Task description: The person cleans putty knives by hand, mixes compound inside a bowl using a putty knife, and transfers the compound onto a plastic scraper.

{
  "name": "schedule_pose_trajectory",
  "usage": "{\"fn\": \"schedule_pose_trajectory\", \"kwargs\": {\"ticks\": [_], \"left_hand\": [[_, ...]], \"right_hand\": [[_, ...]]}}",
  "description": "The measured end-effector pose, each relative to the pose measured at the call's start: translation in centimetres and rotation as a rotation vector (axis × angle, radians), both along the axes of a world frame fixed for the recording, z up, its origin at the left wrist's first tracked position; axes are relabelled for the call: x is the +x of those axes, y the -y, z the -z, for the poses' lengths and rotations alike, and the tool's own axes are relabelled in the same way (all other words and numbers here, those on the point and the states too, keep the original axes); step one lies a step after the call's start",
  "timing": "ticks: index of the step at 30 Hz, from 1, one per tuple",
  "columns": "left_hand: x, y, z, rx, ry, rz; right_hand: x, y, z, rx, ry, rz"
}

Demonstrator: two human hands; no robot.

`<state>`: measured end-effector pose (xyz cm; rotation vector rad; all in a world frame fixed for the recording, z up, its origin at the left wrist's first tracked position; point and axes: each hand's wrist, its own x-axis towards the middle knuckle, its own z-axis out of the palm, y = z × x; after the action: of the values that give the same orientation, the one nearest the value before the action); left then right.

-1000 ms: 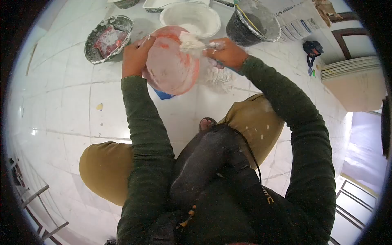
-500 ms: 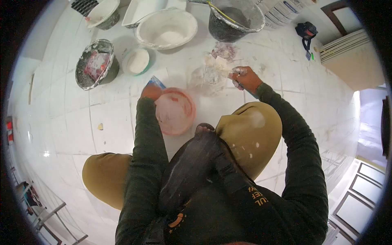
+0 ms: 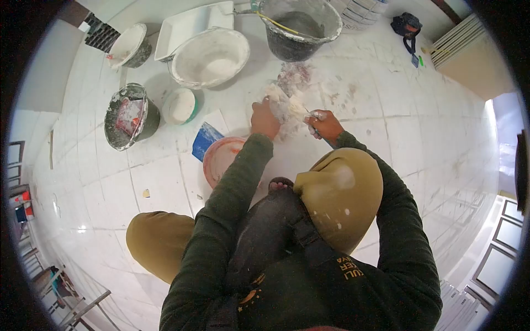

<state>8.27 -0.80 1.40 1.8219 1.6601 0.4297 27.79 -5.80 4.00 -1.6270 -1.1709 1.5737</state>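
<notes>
My left hand is closed on the near edge of a clear plastic bag dusted with pale powder. Just right of the bag, my right hand grips a scraper with a blue handle; its blade end points at the bag and is hard to make out. A flat blue putty spreader leans by the rim of a pink round basin holding a whitish residue. My left forearm hides part of that basin. Crumbly pinkish-white powder lies beyond the bag.
Farther off stand a black bucket, a white basin, a white tray and a small green-rimmed tub. A dark bucket with a red-marked item sits left. A dark bag lies far right on the tiled floor.
My left hand has let go of the blue spreader at the pink basin and moved right to the plastic bag. My right hand stays beside the bag with the scraper.
</notes>
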Motion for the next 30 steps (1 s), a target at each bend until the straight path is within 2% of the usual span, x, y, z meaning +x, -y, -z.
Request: {"fn": "schedule_pose_trajectory", "kwargs": {"ticks": [2, 5, 8, 11, 14, 18, 20, 24, 26, 30], "left_hand": [[-0.8, -0.5, 2.1, 0.095, 0.075, 0.020], [-2.0, -0.7, 2.6, 0.029, 0.302, -0.026], [-4.5, -0.5, 2.2, -0.045, 0.455, 0.092], [-7.4, -0.5, 3.9, -0.052, 0.538, 0.212], [-8.6, -0.4, 4.8, -0.179, 0.811, 0.159], [-8.8, 0.1, 2.3, -0.369, 1.009, 0.080], [-8.9, 0.1, 2.6, -0.420, 1.101, 0.044], [-9.8, -0.2, 3.3, -0.452, 1.295, -0.059], [-9.6, 0.0, 2.3, -0.447, 1.431, -0.127], [-9.1, 0.0, 0.7, -0.502, 1.438, -0.184]], "right_hand": [[0.0, 0.0, 1.0, 0.015, 0.009, 0.008], [-0.1, -0.1, 1.9, 0.016, -0.006, 0.050], [-0.4, -0.4, 1.8, 0.006, -0.014, 0.067], [-0.9, -0.8, 2.1, 0.011, 0.004, 0.069], [-1.2, -1.0, 3.2, 0.047, -0.026, 0.102], [-2.5, -1.1, 2.6, -0.031, -0.026, 0.123], [-2.3, -1.2, 6.2, 0.185, 0.239, 0.028], [-3.6, 0.0, 3.7, 0.455, 0.663, -0.141], [-3.6, 0.4, 4.0, 0.432, 0.697, -0.163], [-3.9, 0.7, 3.6, 0.378, 0.660, -0.187]]}}
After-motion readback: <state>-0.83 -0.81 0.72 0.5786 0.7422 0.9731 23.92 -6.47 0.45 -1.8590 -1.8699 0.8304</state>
